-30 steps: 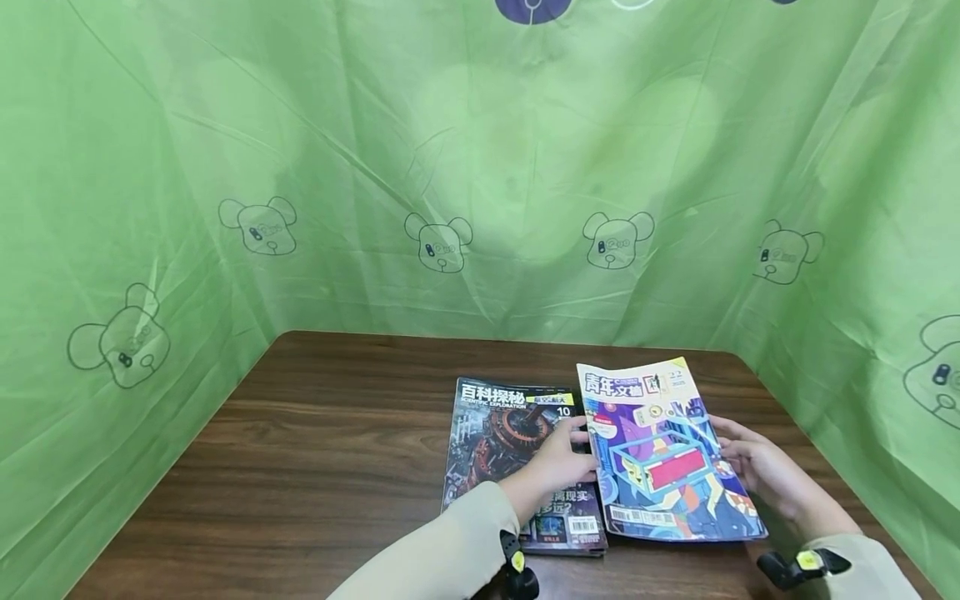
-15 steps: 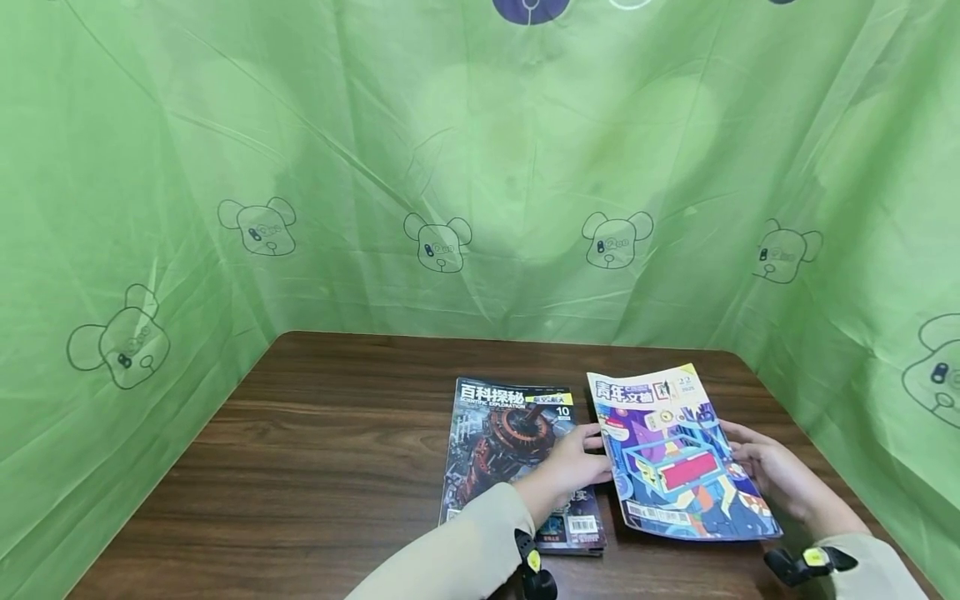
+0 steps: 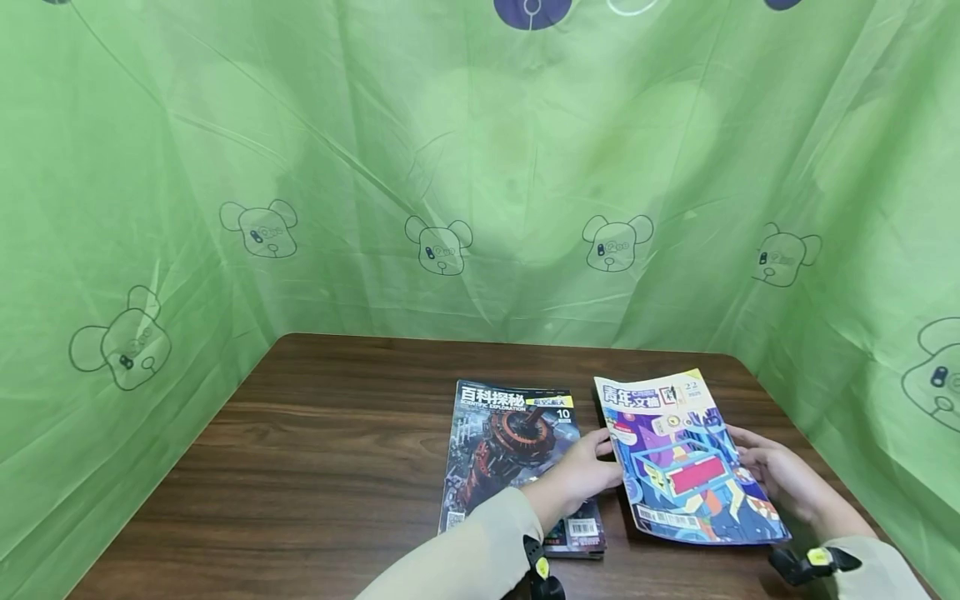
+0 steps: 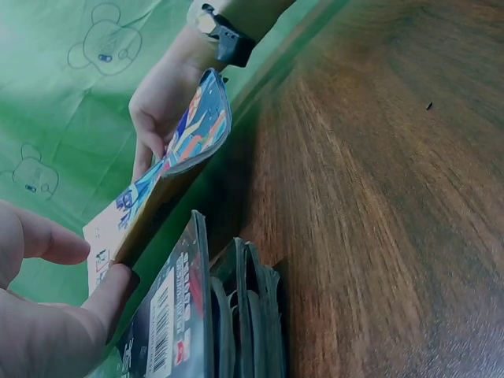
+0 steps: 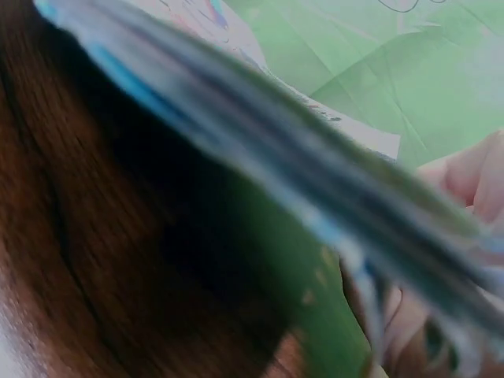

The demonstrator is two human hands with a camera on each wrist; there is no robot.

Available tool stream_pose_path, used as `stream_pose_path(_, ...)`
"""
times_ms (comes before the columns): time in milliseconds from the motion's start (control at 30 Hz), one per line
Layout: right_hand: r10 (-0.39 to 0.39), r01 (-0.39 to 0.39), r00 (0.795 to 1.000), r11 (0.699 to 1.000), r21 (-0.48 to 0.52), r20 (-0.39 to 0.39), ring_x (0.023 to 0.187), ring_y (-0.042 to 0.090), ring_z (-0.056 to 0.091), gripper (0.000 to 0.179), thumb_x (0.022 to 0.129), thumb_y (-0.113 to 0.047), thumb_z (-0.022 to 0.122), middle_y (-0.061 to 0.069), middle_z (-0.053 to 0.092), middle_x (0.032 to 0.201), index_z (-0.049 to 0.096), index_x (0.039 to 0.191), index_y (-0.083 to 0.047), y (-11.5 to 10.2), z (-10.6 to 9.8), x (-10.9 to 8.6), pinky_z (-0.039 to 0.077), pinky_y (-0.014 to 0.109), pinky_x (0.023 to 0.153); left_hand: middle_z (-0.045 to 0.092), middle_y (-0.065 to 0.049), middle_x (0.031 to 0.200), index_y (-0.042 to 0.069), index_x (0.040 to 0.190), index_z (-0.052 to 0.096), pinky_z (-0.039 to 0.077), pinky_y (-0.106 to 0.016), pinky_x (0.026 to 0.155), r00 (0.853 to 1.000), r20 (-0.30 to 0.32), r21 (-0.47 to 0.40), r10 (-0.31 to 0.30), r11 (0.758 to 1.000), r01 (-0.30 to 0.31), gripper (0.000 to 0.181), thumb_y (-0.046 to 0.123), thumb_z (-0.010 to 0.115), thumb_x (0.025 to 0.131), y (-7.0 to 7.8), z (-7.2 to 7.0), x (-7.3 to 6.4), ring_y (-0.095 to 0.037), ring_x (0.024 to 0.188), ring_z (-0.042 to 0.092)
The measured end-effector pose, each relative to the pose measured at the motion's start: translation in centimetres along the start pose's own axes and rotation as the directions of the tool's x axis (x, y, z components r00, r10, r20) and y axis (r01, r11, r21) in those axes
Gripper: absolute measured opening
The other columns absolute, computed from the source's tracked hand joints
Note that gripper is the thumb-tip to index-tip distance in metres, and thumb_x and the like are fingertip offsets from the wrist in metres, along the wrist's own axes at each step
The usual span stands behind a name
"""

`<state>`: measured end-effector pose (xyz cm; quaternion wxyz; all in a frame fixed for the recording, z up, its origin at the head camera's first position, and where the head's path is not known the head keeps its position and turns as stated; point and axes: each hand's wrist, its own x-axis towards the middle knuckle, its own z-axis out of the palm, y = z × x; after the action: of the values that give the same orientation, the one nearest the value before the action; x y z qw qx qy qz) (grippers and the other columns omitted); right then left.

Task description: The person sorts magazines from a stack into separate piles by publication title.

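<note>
A colourful magazine point(image 3: 686, 467) with a white title band is held raised and slightly tilted over the right part of the table. My left hand point(image 3: 583, 473) pinches its left edge, thumb below and fingers above in the left wrist view. Along the opposite edge, my right hand point(image 3: 783, 479) grips the magazine from the side, partly hidden behind it. Close up in the right wrist view, the blurred page edges of the magazine point(image 5: 260, 150) cross the picture. Left of it lies a stack of magazines with a dark cover point(image 3: 498, 467), partly covered by my left forearm.
The dark wooden table point(image 3: 322, 458) carries the stack, whose several spines point(image 4: 244, 307) show in the left wrist view. A green curtain point(image 3: 525, 167) with bear-head drawings encloses the back and both sides of the table. Black wrist cameras point(image 3: 813, 565) sit on both wrists.
Both hands have carried the colourful magazine to the right, away from the dark stack, and its gap from the stack has widened. The stack stays in place.
</note>
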<state>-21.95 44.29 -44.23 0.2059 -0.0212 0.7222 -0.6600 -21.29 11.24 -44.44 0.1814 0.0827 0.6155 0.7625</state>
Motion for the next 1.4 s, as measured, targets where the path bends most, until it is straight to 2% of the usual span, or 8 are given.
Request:
stream_pose_path(33, 0.002, -0.002, 1.0, 1.0, -0.009, -0.001, 0.096, 0.025, 0.07, 0.067, 0.103, -0.005, 0.039, 0.002, 0.071, 0.11, 0.002, 0.158, 0.002, 0.0, 0.0, 0.0, 0.059, 0.043, 0.082, 0.056, -0.021, 0.133, -0.007, 0.146, 0.042, 0.057, -0.04, 0.09, 1.0, -0.006, 0.027, 0.004, 1.0, -0.004, 0.069, -0.016, 0.062, 0.08, 0.0, 0.1, 0.0, -0.029, 0.102, 0.066)
stream_pose_path(200, 0.002, -0.002, 1.0, 0.999, -0.04, -0.002, 0.094, 0.026, 0.07, 0.068, 0.102, -0.003, 0.036, 0.002, 0.071, 0.109, -0.007, 0.153, 0.008, 0.1, -0.2, 0.1, 0.06, 0.044, 0.081, 0.058, -0.019, 0.134, -0.002, 0.146, 0.045, 0.052, -0.039, 0.096, 0.999, -0.03, 0.163, 0.019, 0.987, -0.014, 0.071, -0.012, 0.064, 0.078, -0.2, 0.5, -0.2, -0.023, 0.106, 0.061)
stream_pose_path(433, 0.054, -0.064, 0.994, 0.991, -0.117, -0.092, 0.089, 0.024, 0.069, 0.067, 0.102, -0.002, 0.033, 0.001, 0.069, 0.106, -0.011, 0.151, 0.008, 0.1, -0.1, 0.1, 0.06, 0.043, 0.077, 0.056, -0.023, 0.135, -0.004, 0.149, 0.039, 0.054, -0.037, 0.094, 1.0, -0.013, 0.089, 0.024, 0.996, -0.022, 0.077, -0.015, 0.059, 0.075, -0.7, 1.1, -0.1, -0.03, 0.115, 0.062)
stream_pose_path(533, 0.066, -0.083, 0.989, 0.988, -0.13, -0.132, 0.088, 0.023, 0.068, 0.067, 0.102, -0.002, 0.033, 0.001, 0.068, 0.105, -0.009, 0.153, 0.007, 0.1, 0.0, 0.2, 0.06, 0.042, 0.076, 0.056, -0.024, 0.136, -0.004, 0.15, 0.038, 0.054, -0.037, 0.095, 0.999, 0.0, 0.097, 0.032, 0.995, -0.032, 0.078, -0.015, 0.059, 0.075, -0.8, 1.2, 0.0, -0.032, 0.119, 0.06)
stream_pose_path(700, 0.08, -0.119, 0.977, 0.973, -0.197, -0.196, 0.088, 0.022, 0.068, 0.065, 0.103, -0.007, 0.036, 0.005, 0.068, 0.107, -0.001, 0.154, 0.01, -0.1, 0.2, 0.2, 0.059, 0.042, 0.076, 0.057, -0.024, 0.135, -0.005, 0.149, 0.038, 0.053, -0.039, 0.098, 0.999, 0.007, 0.129, 0.038, 0.991, -0.039, 0.076, -0.013, 0.06, 0.077, -0.7, 1.2, -0.1, -0.034, 0.12, 0.059)
stream_pose_path(1000, 0.048, -0.176, 0.954, 0.89, -0.421, -0.297, 0.089, 0.02, 0.063, 0.06, 0.106, -0.02, 0.042, 0.02, 0.065, 0.108, 0.024, 0.145, 0.022, -0.8, 0.8, -0.2, 0.06, 0.039, 0.078, 0.058, -0.024, 0.132, 0.001, 0.145, 0.048, 0.051, -0.041, 0.1, 0.999, -0.035, 0.24, 0.017, 0.971, -0.008, 0.071, -0.008, 0.065, 0.077, -0.1, 1.4, -0.6, -0.032, 0.12, 0.059)
stream_pose_path(1167, -0.002, -0.157, 0.946, 0.872, -0.463, -0.325, 0.089, 0.017, 0.066, 0.056, 0.104, -0.017, 0.046, 0.028, 0.066, 0.11, 0.035, 0.137, 0.027, -1.0, 1.0, -0.1, 0.061, 0.037, 0.077, 0.058, -0.025, 0.133, 0.001, 0.144, 0.049, 0.051, -0.042, 0.101, 0.999, -0.038, 0.254, 0.017, 0.967, -0.007, 0.069, -0.009, 0.065, 0.077, 0.1, 1.3, -0.9, -0.033, 0.122, 0.058)
stream_pose_path(1400, -0.037, -0.151, 0.939, 0.848, -0.508, -0.341, 0.089, 0.019, 0.065, 0.056, 0.102, -0.02, 0.05, 0.026, 0.067, 0.109, 0.042, 0.135, 0.025, -1.3, 1.5, 0.0, 0.061, 0.037, 0.075, 0.058, -0.023, 0.132, 0.004, 0.144, 0.05, 0.051, -0.045, 0.1, 0.999, -0.031, 0.282, 0.009, 0.959, 0.0, 0.068, -0.005, 0.067, 0.079, 0.6, 0.9, -1.2, -0.035, 0.122, 0.057)
